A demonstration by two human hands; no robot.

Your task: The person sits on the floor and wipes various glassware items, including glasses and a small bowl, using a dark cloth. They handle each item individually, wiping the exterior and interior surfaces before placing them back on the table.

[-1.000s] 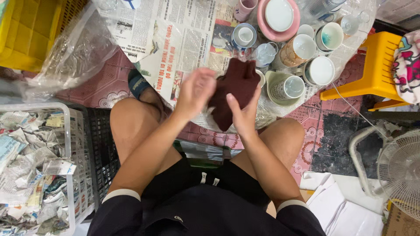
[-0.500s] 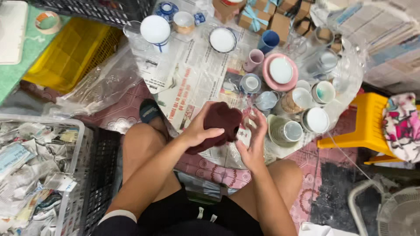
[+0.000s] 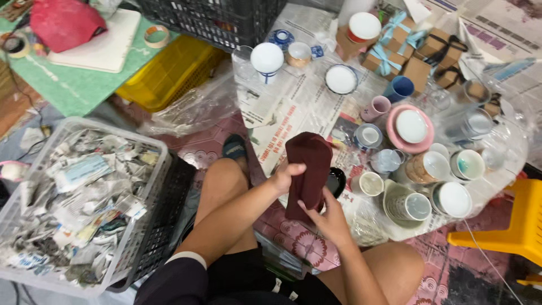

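Between both hands (image 3: pixel 307 197), soft maroon cloth (image 3: pixel 306 169), glossy black dish (image 3: pixel 335 182)

floor: pink patterned tiles (image 3: pixel 305 245) | seat: yellow plastic stool (image 3: pixel 516 226) | light: even, indoor

A: Where could a hand pass?

B: Over the bare strip of spread newspaper (image 3: pixel 293 107) left of the dark maroon cloth (image 3: pixel 307 169).

A: And on the right?

B: Blocked: ceramic cups (image 3: pixel 418 206), a pink plate (image 3: pixel 411 129) and clear glasses (image 3: pixel 474 121) stand packed. A white plastic basket of paper scraps (image 3: pixel 73 203) bars the left.
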